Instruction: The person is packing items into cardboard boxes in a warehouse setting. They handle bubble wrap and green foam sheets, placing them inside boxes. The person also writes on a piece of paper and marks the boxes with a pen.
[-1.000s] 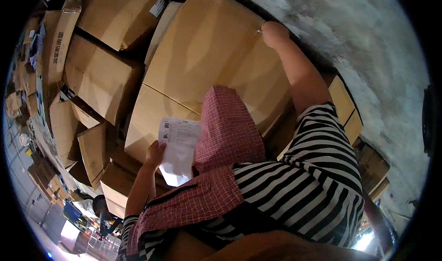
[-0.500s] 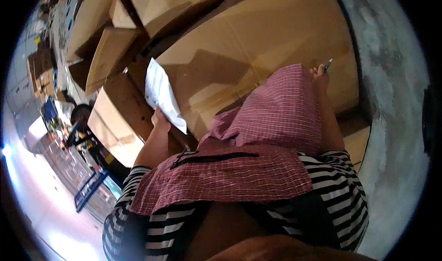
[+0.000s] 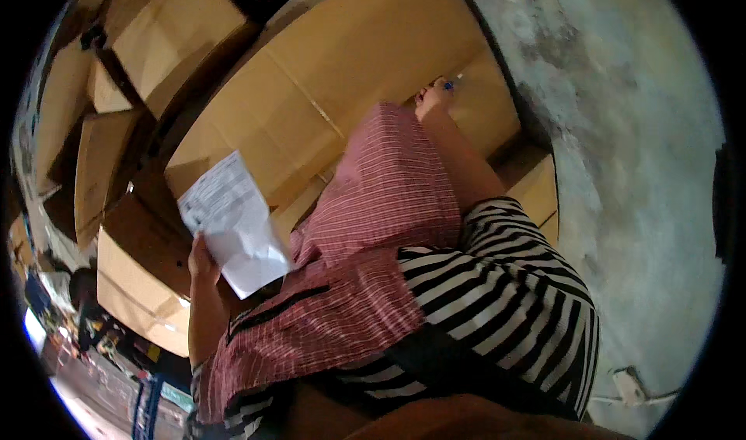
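Observation:
My left hand [image 3: 203,260] grips the edge of a creased white printed sheet of paper [image 3: 239,226], its printed side toward me. Farther out, my right hand [image 3: 435,100] is closed around a blue-and-white pen [image 3: 450,85], just above the large flat cardboard box [image 3: 373,55]. The pen's lower end is hidden in the fingers, and I cannot tell whether the hand touches the cardboard. A red checked cloth [image 3: 388,184] hangs down my front between both arms, over a black-and-white striped garment [image 3: 513,285].
More cardboard boxes [image 3: 179,36] stand at the far left, some with raised flaps [image 3: 105,160]. A grey stained wall [image 3: 606,207] runs along the right, with a white fitting [image 3: 629,386] and cable low on it. At the left rim a dark figure [image 3: 93,308] is partly visible.
My view has swung right, shifting the boxes leftward. The sheet has turned from nearly edge-on to showing its printed face. My right hand, still holding the pen, reaches farther out over the cardboard.

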A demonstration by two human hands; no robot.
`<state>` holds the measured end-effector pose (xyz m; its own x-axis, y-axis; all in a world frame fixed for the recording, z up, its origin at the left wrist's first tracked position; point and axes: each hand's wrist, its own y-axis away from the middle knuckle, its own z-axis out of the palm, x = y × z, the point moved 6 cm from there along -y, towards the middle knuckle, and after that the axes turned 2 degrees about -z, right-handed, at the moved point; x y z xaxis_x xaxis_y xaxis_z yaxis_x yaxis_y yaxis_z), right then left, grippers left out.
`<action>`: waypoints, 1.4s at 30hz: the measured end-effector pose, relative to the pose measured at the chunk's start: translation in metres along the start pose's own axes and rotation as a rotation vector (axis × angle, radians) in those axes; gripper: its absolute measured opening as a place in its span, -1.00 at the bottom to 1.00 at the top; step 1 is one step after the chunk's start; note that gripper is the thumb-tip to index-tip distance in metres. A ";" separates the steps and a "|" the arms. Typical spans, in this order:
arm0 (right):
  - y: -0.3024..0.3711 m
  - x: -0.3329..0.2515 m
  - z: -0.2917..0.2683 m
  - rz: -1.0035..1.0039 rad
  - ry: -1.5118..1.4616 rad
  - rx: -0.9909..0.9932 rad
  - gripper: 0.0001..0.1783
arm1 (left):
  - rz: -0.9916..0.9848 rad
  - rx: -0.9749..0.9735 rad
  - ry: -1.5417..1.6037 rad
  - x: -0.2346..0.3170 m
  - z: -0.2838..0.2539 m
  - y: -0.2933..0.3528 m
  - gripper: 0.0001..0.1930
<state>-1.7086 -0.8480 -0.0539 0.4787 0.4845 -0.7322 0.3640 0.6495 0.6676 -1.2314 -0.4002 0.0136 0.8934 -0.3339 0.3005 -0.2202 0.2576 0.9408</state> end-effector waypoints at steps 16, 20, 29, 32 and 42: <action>-0.084 -0.116 0.010 -0.252 0.525 0.133 -0.51 | 0.225 0.052 -0.352 0.048 0.044 0.064 -0.66; -0.120 -0.107 -0.015 -0.027 0.428 -0.005 -0.61 | 0.218 0.082 -0.424 0.056 0.037 0.071 -0.63; -0.159 -0.147 -0.007 -0.077 0.483 0.146 -0.58 | 0.188 0.127 -0.381 0.048 0.022 0.050 -0.65; -0.165 -0.138 -0.008 -0.039 0.453 0.135 -0.55 | 0.204 0.207 -0.456 0.053 0.024 0.060 -0.66; -0.155 -0.151 -0.012 -0.134 0.718 0.190 -0.54 | 0.143 0.200 -0.491 0.069 0.030 0.077 -0.63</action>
<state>-1.8469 -1.0153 -0.0481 -0.1942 0.7136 -0.6732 0.5449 0.6491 0.5308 -1.1984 -0.4308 0.1117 0.5721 -0.7044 0.4202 -0.4391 0.1696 0.8823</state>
